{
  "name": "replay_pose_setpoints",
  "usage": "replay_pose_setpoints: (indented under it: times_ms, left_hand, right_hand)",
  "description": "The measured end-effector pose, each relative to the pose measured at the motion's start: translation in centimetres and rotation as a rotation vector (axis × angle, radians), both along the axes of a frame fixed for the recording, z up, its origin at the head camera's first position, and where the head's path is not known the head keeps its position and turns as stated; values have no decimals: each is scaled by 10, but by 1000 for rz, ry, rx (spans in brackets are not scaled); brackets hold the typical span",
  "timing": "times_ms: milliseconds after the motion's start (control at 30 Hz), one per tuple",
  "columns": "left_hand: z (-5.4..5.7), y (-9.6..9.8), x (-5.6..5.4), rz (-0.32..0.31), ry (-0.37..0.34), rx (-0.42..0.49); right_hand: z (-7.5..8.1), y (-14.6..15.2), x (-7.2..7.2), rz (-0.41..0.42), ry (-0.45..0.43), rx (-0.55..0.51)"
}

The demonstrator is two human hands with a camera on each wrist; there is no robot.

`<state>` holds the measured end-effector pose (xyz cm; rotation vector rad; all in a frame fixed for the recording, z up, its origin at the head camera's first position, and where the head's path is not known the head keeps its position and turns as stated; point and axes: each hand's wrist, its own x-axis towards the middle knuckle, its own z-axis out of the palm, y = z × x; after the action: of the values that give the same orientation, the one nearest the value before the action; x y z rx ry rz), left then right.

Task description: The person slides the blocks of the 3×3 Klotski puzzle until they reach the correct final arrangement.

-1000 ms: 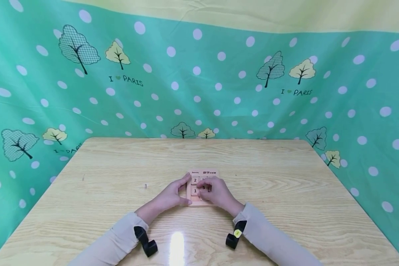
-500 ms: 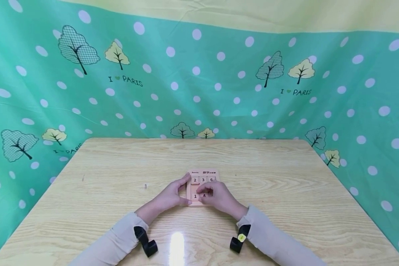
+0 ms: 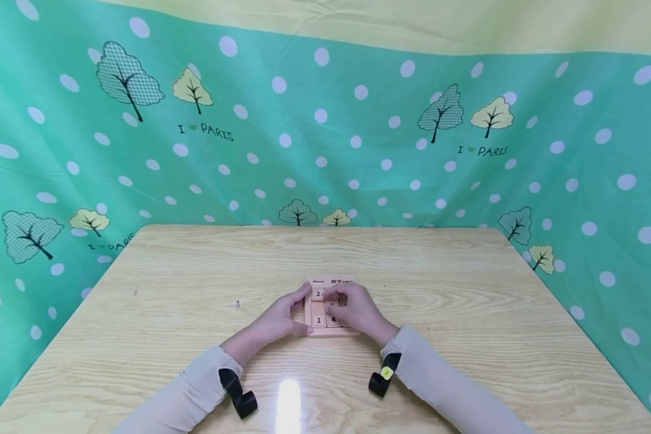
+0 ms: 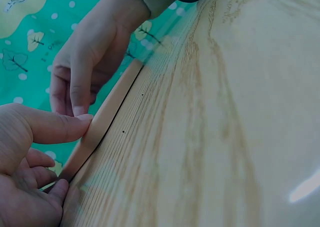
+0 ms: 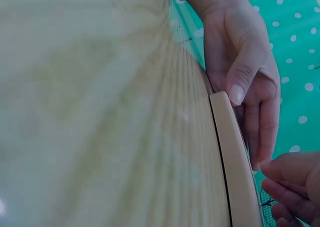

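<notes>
A pale wooden sliding number puzzle (image 3: 317, 332) lies flat on the table. My left hand (image 3: 275, 315) holds its left side, a finger at the upper corner and the thumb at the lower one. Over the right part is my right hand (image 3: 355, 308), thumb and forefinger bent and apart, touching or just above the tiles. Tile 2 (image 3: 317, 294) sits top left, tile 1 (image 3: 318, 320) bottom left, with a vacant slot between them. Beside tile 1 is tile 4 (image 3: 333, 320). A partly covered tile shows between the right fingers; other tiles are hidden. Both wrist views show the puzzle's edge (image 4: 112, 99) (image 5: 232, 152).
The puzzle rests on a light wood-grain table (image 3: 195, 271). Behind and beside it hangs a green dotted curtain (image 3: 282, 163) with printed trees. A small mark (image 3: 237, 304) is on the tabletop left of the hands. Black straps (image 3: 235, 392) circle both wrists.
Tile 1 has slid down into the bottom left corner, leaving the slot above it vacant. My right hand dipped toward the lower row, then moved back up. The left hand stays still.
</notes>
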<state>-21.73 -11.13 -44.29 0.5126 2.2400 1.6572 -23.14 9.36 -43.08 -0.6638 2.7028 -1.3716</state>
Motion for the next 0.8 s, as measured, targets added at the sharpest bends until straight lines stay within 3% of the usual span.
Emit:
replay_pose_setpoints:
  times_ms: [467, 800]
  left_hand:
    - [-2, -1, -1, -12, -1, 6]
    - [-4, -2, -3, -14, -12, 17]
  right_hand:
    - [-3, -7, -19, -44, 7, 65]
    - [-2, -8, -14, -15, -10, 86]
